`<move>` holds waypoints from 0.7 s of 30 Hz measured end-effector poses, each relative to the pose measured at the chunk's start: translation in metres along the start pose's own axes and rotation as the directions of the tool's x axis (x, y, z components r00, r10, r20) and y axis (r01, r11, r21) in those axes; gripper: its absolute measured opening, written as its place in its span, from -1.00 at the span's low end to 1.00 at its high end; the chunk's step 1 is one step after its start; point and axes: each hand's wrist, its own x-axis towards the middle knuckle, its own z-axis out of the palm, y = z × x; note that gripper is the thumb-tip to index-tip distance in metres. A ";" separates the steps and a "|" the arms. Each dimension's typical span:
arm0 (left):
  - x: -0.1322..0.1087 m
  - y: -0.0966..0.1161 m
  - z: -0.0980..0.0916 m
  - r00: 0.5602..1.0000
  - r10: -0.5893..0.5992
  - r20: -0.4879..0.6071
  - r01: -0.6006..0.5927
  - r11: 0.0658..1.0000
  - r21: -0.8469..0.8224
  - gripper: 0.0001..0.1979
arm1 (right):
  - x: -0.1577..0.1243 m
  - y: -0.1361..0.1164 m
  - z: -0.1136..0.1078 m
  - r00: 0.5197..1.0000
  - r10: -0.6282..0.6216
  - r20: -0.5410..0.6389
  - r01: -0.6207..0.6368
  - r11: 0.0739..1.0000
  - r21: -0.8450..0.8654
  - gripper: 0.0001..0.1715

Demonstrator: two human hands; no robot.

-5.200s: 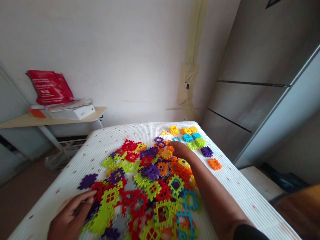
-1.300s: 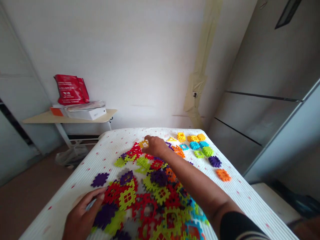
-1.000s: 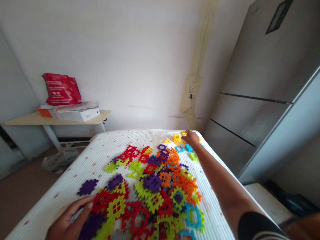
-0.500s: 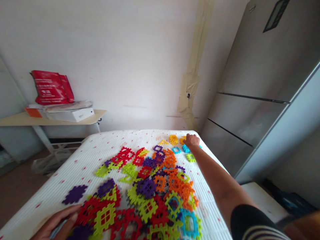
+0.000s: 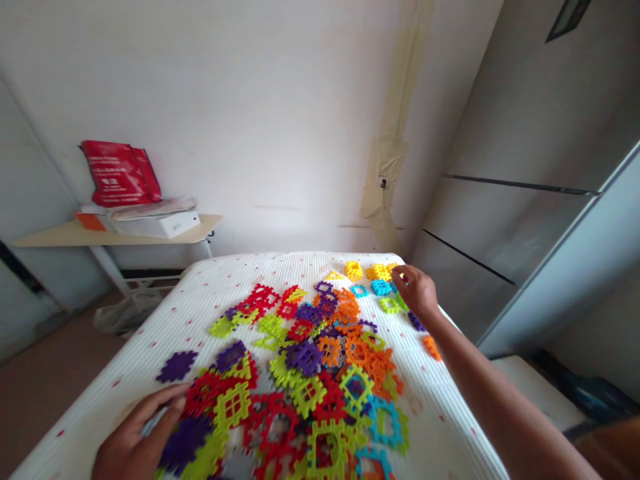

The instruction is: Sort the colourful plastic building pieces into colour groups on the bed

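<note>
Fingers [image 5: 403, 273] over latticed plastic tiles [image 5: 381, 287]

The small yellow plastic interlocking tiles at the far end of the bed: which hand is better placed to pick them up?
Probably the right hand: it hovers just beside the yellow tiles. The left hand sits at the near edge of the multicoloured tile pile, with the whole pile between it and them.

This is a room in a home, with a mattress [image 5: 127, 360] and small side table [image 5: 60, 235].

smooth plastic building tiles [image 5: 305, 357] on ribbed cloth bedcover [image 5: 140, 353]
</note>
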 end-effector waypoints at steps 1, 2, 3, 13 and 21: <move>-0.001 0.006 -0.002 0.999 -0.023 0.044 0.023 1.000 -0.011 -0.58 | -0.018 -0.006 -0.001 0.998 -0.037 0.057 0.032 0.996 0.085 -0.68; -0.002 0.011 -0.004 0.998 -0.039 0.052 0.040 0.999 -0.020 -0.56 | -0.036 -0.011 -0.001 0.991 -0.065 0.120 0.045 0.985 0.166 -0.68; -0.002 0.015 -0.005 0.998 -0.047 0.052 0.048 0.998 -0.027 -0.55 | -0.054 -0.016 0.001 0.980 -0.087 0.180 0.043 0.971 0.234 -0.69; -0.007 0.015 -0.003 0.998 -0.014 0.064 0.019 0.996 -0.089 -0.56 | -0.129 -0.035 0.037 0.932 -0.120 0.341 0.021 0.960 0.280 -0.58; -0.005 0.015 -0.002 0.996 -0.016 0.083 0.021 0.998 -0.058 -0.55 | -0.131 -0.064 0.036 0.916 -0.152 0.372 -0.025 0.902 0.431 -0.56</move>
